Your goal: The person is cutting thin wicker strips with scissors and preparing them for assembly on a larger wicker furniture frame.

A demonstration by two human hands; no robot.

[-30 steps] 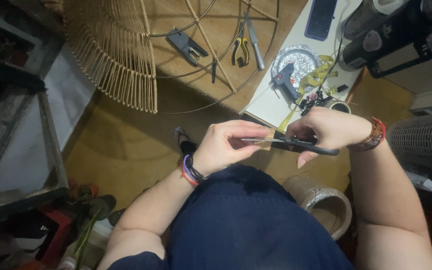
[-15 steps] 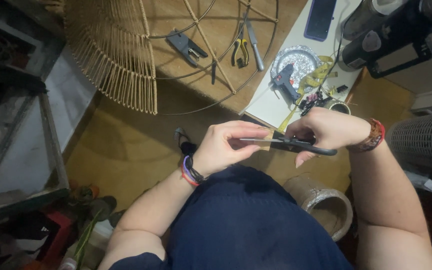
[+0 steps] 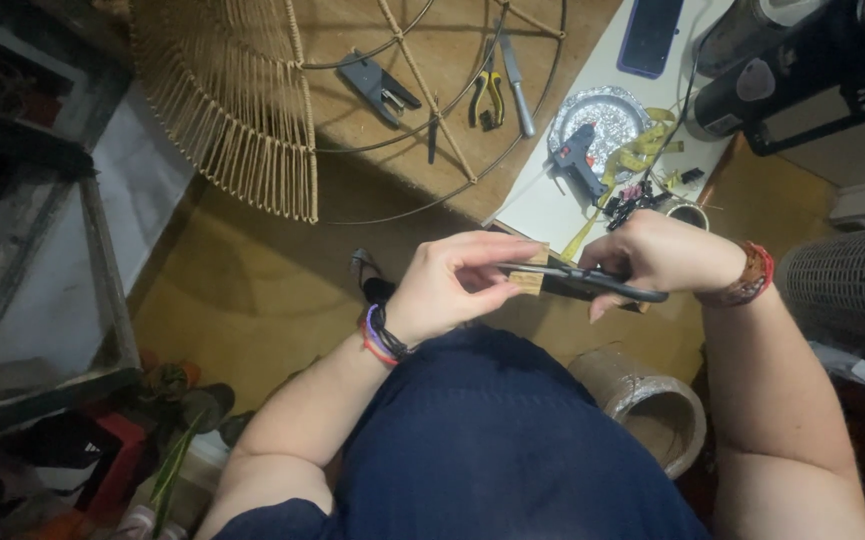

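Head view: both hands meet over the lap, on the near side of the frame [image 3: 242, 110], a half-woven rattan dome that lies on the table's [image 3: 432, 40] wood top. The left hand [image 3: 447, 290] pinches a short tan strip [image 3: 527, 283] between thumb and fingertips, the fingers narrow and closed on it. The right hand [image 3: 662, 255] is wrapped around the handles of black scissors [image 3: 592, 280]; whether the blades are parted I cannot tell, since the strip and fingers cover the tips.

The step in hand looks like a trim of the strip's end. The next move calls for a steady pinch from the left hand and a clean squeeze from the right, with the fingertips kept off the blade line.

The scissors' long axis runs nearly level across the picture, tips toward the left hand, handles toward the right wrist. The strip lies along the same line, right at the tips.

Right of the frame lie yellow pliers [image 3: 487, 100], a glue gun [image 3: 580, 160], a foil dish [image 3: 607, 110] and a phone [image 3: 649, 35]. A tape roll [image 3: 652, 410] sits on the floor, well clear of the frame.
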